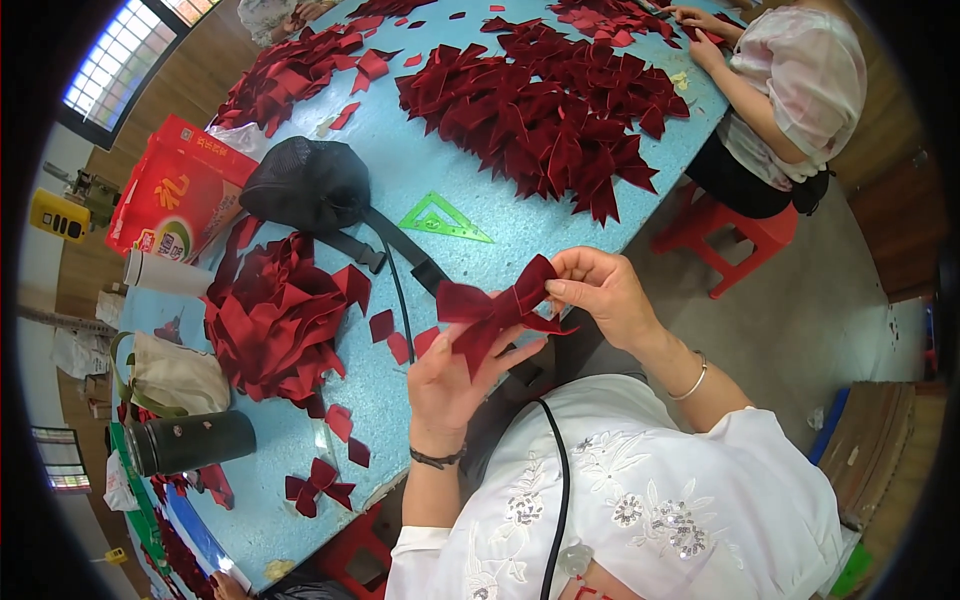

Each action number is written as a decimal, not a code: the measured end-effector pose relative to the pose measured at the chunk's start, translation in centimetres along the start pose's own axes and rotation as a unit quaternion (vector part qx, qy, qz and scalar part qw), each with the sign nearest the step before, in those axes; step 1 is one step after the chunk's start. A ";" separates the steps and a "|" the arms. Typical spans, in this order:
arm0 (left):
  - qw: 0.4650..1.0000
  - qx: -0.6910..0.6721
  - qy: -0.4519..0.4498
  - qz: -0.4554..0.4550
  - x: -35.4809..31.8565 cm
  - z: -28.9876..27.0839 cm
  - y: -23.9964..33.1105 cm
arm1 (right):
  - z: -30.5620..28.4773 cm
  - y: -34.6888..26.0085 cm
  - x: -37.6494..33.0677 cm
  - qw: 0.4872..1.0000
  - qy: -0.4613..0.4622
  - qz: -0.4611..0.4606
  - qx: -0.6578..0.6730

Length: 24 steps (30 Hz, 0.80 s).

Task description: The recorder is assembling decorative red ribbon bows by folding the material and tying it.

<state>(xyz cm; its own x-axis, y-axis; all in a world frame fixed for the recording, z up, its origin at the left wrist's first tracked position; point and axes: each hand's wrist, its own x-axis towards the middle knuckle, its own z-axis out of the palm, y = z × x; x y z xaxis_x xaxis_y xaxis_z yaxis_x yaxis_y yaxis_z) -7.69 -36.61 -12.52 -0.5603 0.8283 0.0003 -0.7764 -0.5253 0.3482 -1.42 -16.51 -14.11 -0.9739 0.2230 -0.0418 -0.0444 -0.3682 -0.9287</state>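
A dark red velvet bow [497,308] is held up in front of me, over the table's near edge. My left hand [447,382] supports it from below and behind, with the bow covering part of the fingers. At the bow's right loop, my right hand [608,292] pinches the fabric between thumb and fingers. Small red fabric scraps [398,347] lie on the blue table just left of the bow. Farther left is a heap of folded red fabric pieces [275,325], and a single finished bow [320,487] rests near the table's edge.
Beyond my hands lie a green set square [445,220], a black bag with straps [308,185] and a large pile of dark red bows [540,110]. A dark bottle [200,443] and a red box [175,195] are at left. Someone in white [800,85] works at far right by a red stool [728,240].
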 end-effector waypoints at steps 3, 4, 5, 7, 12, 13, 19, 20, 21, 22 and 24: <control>0.997 0.021 0.059 -0.035 0.0 1.1 1.1 | 0.1 -0.5 -0.1 1.000 -0.004 0.003 0.008; 0.994 0.032 0.087 -0.053 0.0 1.1 1.3 | 0.1 -0.5 -0.2 1.000 -0.004 0.004 0.009; 0.994 0.032 0.087 -0.054 0.1 0.9 1.3 | 0.0 -0.5 -0.2 1.000 -0.010 0.004 0.002; 0.961 0.225 0.139 -0.075 0.4 -0.3 1.1 | -0.3 -0.7 -0.2 1.000 -0.022 0.005 -0.012; 0.925 0.296 0.228 -0.062 1.5 -0.5 0.2 | 0.3 -1.4 -0.4 1.000 0.001 -0.017 0.005; 0.926 0.297 0.226 -0.063 1.7 -0.4 0.1 | -0.1 -1.4 -0.3 0.998 0.042 -0.037 -0.040; 0.925 0.262 0.275 0.002 2.2 0.8 -0.8 | -1.6 -3.2 -0.8 0.984 0.048 0.169 -0.017; 0.923 0.258 0.284 0.008 2.4 1.1 -1.2 | -1.6 -3.2 -1.0 0.985 0.052 0.166 -0.016; 0.924 0.260 0.281 0.005 2.6 1.3 -1.5 | -1.4 -3.0 -1.0 0.984 0.033 0.176 0.013; 0.923 0.257 0.286 0.011 2.9 1.4 -1.9 | -1.1 -2.7 -1.0 0.982 0.013 0.186 0.042; 0.921 0.251 0.298 0.026 3.2 1.4 -2.7 | -0.8 -1.8 -0.9 0.978 -0.006 0.194 0.071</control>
<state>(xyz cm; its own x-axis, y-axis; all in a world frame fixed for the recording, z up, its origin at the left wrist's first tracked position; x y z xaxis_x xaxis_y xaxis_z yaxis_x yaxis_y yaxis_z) -7.02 -32.26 -12.11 -0.7673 0.4730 -0.4330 -0.5969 -0.2803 0.7517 -0.29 -15.36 -12.73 -0.9262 0.0306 -0.3758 0.2999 -0.5444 -0.7834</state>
